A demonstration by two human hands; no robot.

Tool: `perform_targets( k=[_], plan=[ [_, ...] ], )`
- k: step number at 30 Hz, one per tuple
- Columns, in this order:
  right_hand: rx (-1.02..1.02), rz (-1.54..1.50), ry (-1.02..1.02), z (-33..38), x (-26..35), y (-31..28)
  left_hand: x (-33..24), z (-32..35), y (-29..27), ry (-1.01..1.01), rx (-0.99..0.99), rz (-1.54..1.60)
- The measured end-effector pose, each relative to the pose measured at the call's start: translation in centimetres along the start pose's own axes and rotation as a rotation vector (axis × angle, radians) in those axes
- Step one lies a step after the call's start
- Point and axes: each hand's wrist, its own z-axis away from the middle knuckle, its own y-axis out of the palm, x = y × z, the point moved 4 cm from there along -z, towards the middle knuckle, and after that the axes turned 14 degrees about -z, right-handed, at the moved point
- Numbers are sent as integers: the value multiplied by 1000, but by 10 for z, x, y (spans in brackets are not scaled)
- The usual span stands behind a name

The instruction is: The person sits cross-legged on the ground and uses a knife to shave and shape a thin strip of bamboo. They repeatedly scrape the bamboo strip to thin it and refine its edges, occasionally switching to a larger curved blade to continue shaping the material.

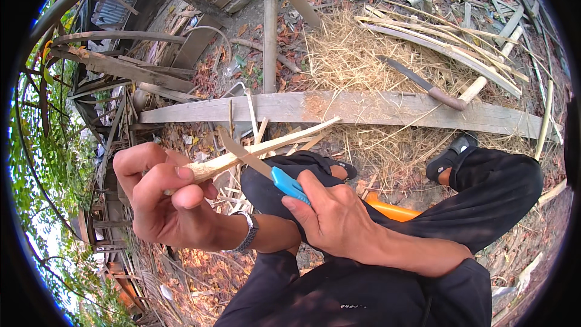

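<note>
My left hand (166,197), closed around one end, holds up a pale split wooden stick (284,140) that slants away to the right. A knife with a blue handle (289,185) is gripped in my right hand (333,212), thumb along the handle. Its flat blade (253,162) crosses the stick, just past my left fingers, and its tip points up and left. Whether the edge is cutting into the wood I cannot tell. Both hands are above my bent legs. A dark wristwatch (247,233) circles my left wrist.
Ahead lies a long grey plank (363,108). A large knife with a brown handle (448,98) rests across it. Beyond are a heap of pale shavings (345,54) and split strips (448,48). Something orange (390,208) is between my legs. Stacked timber (127,72) stands left.
</note>
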Motion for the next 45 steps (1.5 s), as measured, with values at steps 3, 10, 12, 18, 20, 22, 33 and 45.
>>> perform_targets(
  k=[3, 10, 12, 18, 20, 22, 33, 45],
  plan=[
    [-34, 242, 350, 2, -54, -11, 6, 3, -1, -64, 14, 55],
    [-163, 33, 287, 14, -58, -22, 4, 5, -1, -89, 47, -32],
    [-88, -132, 172, -1, -12, -13, 6, 3, -3, -61, 45, -17],
    [35, -175, 97, -12, 31, 4, 1, -1, 0, 4, 48, 20],
    [-23, -98, 128, -15, 14, 3, -2, -1, 3, -28, 16, 22],
    [-80, 26, 196, -12, -23, 0, -1, -1, -1, -53, 8, -23],
    [-105, -32, 229, 1, -41, 2, -3, -1, 6, -19, -12, -86],
    [-91, 97, 206, 2, -62, -13, 0, 0, 1, 5, 27, -43]
  ],
)
